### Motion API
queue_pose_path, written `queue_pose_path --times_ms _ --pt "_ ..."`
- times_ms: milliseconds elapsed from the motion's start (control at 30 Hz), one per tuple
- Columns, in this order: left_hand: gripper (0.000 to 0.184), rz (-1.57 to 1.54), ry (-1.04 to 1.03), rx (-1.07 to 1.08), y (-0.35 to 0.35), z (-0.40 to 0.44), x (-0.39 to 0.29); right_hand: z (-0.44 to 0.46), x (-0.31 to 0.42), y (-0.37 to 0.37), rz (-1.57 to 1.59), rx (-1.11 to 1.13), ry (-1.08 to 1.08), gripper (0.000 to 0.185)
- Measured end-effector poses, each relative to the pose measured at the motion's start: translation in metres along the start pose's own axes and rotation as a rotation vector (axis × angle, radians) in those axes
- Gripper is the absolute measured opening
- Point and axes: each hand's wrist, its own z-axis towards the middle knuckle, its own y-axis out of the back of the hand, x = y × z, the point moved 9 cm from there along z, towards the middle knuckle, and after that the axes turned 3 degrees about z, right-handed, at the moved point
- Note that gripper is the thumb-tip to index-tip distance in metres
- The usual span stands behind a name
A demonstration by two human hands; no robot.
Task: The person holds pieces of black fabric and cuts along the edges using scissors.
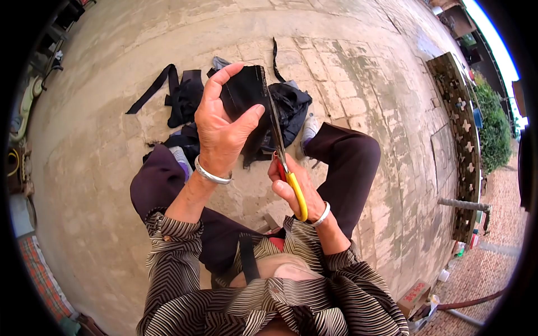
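My left hand (224, 134) grips a piece of black cloth (245, 92), thumb in front and fingers behind it, holding it up before me. In my right hand (300, 185) is a pair of scissors (295, 193) with yellow handles, its blades pointing up along the right edge of the cloth. Whether the blades are parted is hard to make out. Beyond and below my hands, a heap of black cloth pieces (288, 112) lies on the paving between my feet. A long black strip (154, 87) trails from the heap to the left.
Paving (358, 84) of worn bricks and concrete surrounds me. On the right stands a low pierced wall (465, 134) with a green bush (493, 126) behind it. A cardboard box (413, 298) sits at the lower right, and a plaid cloth (42, 274) at the lower left.
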Motion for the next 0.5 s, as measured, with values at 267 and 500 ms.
queue_pose_path --times_ms 267,500 --pt "0.065 0.140 -0.043 -0.014 -0.0009 -0.0017 0.0076 0.0030 0.0092 0.0024 -0.102 -0.081 0.072 0.041" --pt "0.067 0.069 -0.033 -0.023 -0.0043 -0.0024 0.0071 0.0053 0.0108 0.0053 -0.125 -0.110 0.040 0.041"
